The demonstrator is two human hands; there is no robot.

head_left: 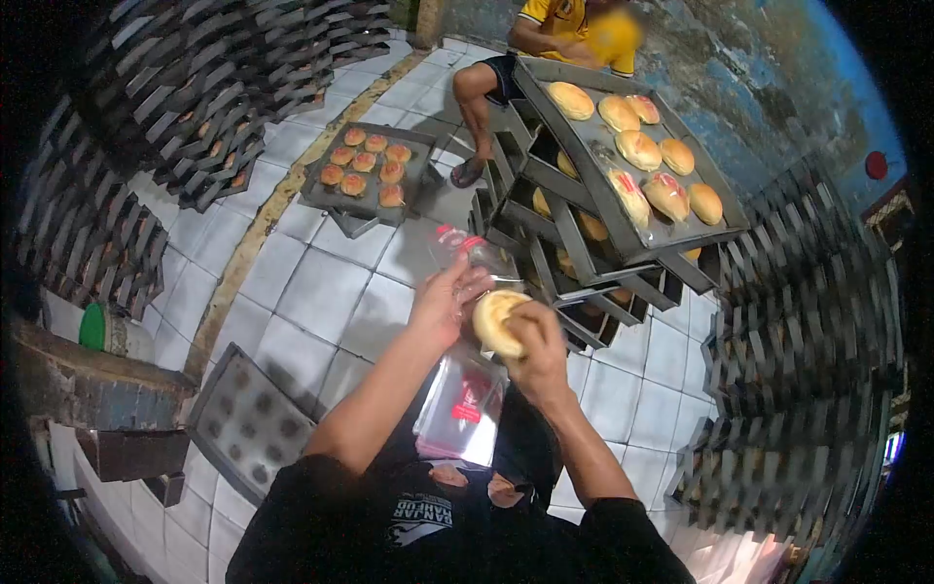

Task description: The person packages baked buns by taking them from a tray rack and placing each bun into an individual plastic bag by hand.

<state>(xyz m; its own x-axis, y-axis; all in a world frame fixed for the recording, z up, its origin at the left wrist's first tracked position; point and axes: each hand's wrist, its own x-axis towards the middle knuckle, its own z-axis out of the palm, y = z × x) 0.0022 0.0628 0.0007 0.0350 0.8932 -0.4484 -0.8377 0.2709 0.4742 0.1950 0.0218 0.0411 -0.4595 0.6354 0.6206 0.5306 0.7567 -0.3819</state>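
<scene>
In the head view, my right hand (541,352) grips a round golden bun (494,326), its pale underside partly turned toward me. Close beside it, my left hand (449,304) holds a clear plastic bag (494,261) with red print; the bag spreads out past the fingers. Where exactly the fingertips pinch the film is hard to see. A stack of clear printed bags (448,414) lies on my lap, below both hands.
Trays of buns stand stacked crosswise ahead right; the top tray (608,234) carries bare and bagged buns. A floor tray (326,185) holds several glazed buns. An emptied-looking tray (216,428) lies left. Tall tray stacks line both sides. Another person (555,34) sits beyond.
</scene>
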